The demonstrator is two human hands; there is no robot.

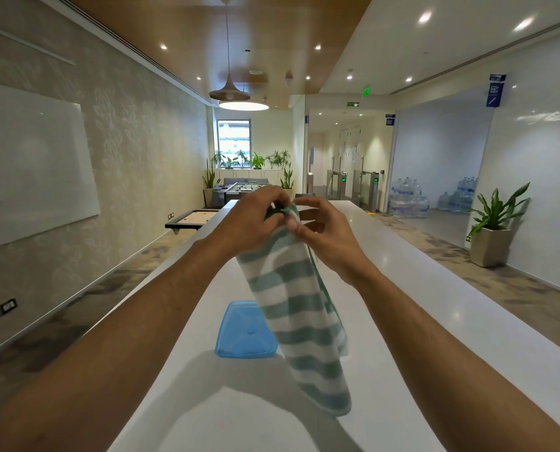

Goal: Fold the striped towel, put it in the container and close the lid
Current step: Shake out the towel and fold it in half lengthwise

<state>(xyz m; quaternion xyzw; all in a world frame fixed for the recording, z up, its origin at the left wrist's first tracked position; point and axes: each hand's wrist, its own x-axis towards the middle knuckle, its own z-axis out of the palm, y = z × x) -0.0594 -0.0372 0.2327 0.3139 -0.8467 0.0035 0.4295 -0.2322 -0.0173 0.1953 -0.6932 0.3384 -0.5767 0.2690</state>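
Note:
The green-and-white striped towel (296,318) hangs in the air above the long white table (419,321), bunched at its top edge. My left hand (252,220) and my right hand (321,228) both pinch that top edge, close together, at chest height. The towel's lower end dangles near the table surface. A blue plastic container (244,331) with its lid on sits on the table below and left of the towel; the towel hides its right side.
The white table stretches far ahead. A potted plant (494,230) stands on the floor to the right, with water bottles (409,199) behind glass. A whiteboard (30,164) hangs on the left wall.

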